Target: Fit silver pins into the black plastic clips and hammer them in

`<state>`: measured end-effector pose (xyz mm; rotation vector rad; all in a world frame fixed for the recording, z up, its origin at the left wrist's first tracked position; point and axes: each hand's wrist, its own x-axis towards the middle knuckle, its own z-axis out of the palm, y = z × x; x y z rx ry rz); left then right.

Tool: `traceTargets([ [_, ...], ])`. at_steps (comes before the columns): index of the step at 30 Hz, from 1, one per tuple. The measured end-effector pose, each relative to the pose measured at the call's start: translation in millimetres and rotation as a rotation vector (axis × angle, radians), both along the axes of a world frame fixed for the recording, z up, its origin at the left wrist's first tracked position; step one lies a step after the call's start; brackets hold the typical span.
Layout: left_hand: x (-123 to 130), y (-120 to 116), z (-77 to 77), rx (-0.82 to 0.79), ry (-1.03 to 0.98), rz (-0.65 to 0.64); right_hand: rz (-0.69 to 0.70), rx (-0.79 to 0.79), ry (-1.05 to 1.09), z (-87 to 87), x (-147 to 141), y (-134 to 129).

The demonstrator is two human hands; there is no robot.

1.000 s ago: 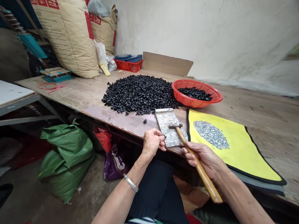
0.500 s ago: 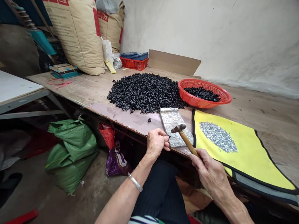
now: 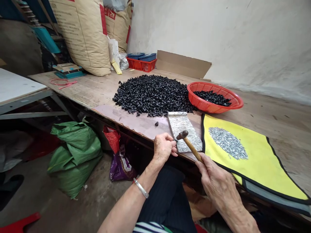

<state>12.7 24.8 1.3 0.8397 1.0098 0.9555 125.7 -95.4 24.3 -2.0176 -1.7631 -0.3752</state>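
My left hand (image 3: 164,146) is closed in a pinch on a small black part (image 3: 176,140) at the near left edge of a grey stone slab (image 3: 186,129). Most of that part is hidden by my fingertips. My right hand (image 3: 215,174) is wrapped round the wooden handle of a hammer (image 3: 190,147). The hammer's head sits right beside my left fingertips, at the small part; whether they touch I cannot tell. One loose black part (image 3: 156,124) lies left of the slab. Behind it spreads a big pile of black parts (image 3: 153,95).
A red basket (image 3: 215,110) with black parts stands behind the slab. On the right, a yellow cloth (image 3: 262,165) carries a heap of small silvery metal pieces (image 3: 228,142). Large paper sacks (image 3: 82,35) stand at the back left. A green sack (image 3: 75,158) is on the floor.
The hammer's head has come down and left, close to the part in my left fingers. My left hand keeps its pinch. The view has shifted slightly.
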Motion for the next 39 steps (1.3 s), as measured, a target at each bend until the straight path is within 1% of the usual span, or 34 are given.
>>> traceTargets([
  [2, -1, 1, -0.4, -0.005, 0.005, -0.004, 0.016, 0.028, 0.038, 2.8, 0, -2],
  [4, -1, 1, -0.7, -0.008, 0.011, -0.007, 0.048, 0.092, 0.069, 6.6, -2, -4],
  [6, -1, 1, -0.1, -0.011, 0.016, -0.009, 0.051, 0.153, 0.042, 8.8, -6, -4],
  [8, -1, 1, 1.4, -0.012, 0.016, -0.007, 0.018, 0.119, -0.05, 8.5, -9, -3],
  [11, 0, 1, 3.3, -0.013, 0.012, -0.005, -0.049, 0.003, -0.193, 7.0, -10, 0],
  [12, 0, 1, 3.4, -0.014, 0.011, -0.006, -0.062, 0.003, -0.22, 7.2, -9, 1],
  [15, 1, 2, 2.3, -0.019, 0.011, -0.013, -0.061, 0.099, -0.244, 9.4, -5, 0],
  [17, 1, 3, 1.4, -0.018, 0.015, -0.016, -0.033, 0.151, -0.234, 10.6, -4, -1],
  [22, 1, 3, 2.2, -0.014, 0.015, -0.018, -0.02, 0.126, -0.166, 16.6, -6, -4],
  [24, 1, 3, 3.0, -0.01, 0.018, -0.019, -0.033, 0.174, -0.091, 21.7, -8, -6],
  [26, 1, 2, 3.7, -0.005, 0.023, -0.018, -0.08, 0.243, -0.037, 23.8, -10, -6],
  [27, 1, 1, 4.0, -0.003, 0.025, -0.017, -0.101, 0.235, -0.04, 22.6, -11, -6],
  [28, 1, 1, 4.3, 0.0, 0.028, -0.015, -0.116, 0.192, -0.064, 20.0, -13, -6],
  [31, 1, 1, 4.9, 0.01, 0.033, -0.007, -0.132, -0.073, -0.147, 8.8, -18, -4],
  [32, 1, 0, 5.0, 0.013, 0.035, -0.005, -0.139, -0.138, -0.152, 6.2, -19, -3],
  [34, 1, 0, 4.8, 0.016, 0.037, -0.007, -0.15, -0.157, -0.119, 4.9, -18, -3],
  [37, 1, 2, 4.0, 0.012, 0.041, -0.025, -0.155, -0.111, -0.058, 9.1, -13, -4],
  [39, 1, 3, 3.5, 0.009, 0.048, -0.039, -0.194, -0.121, -0.024, 11.2, -11, -4],
])
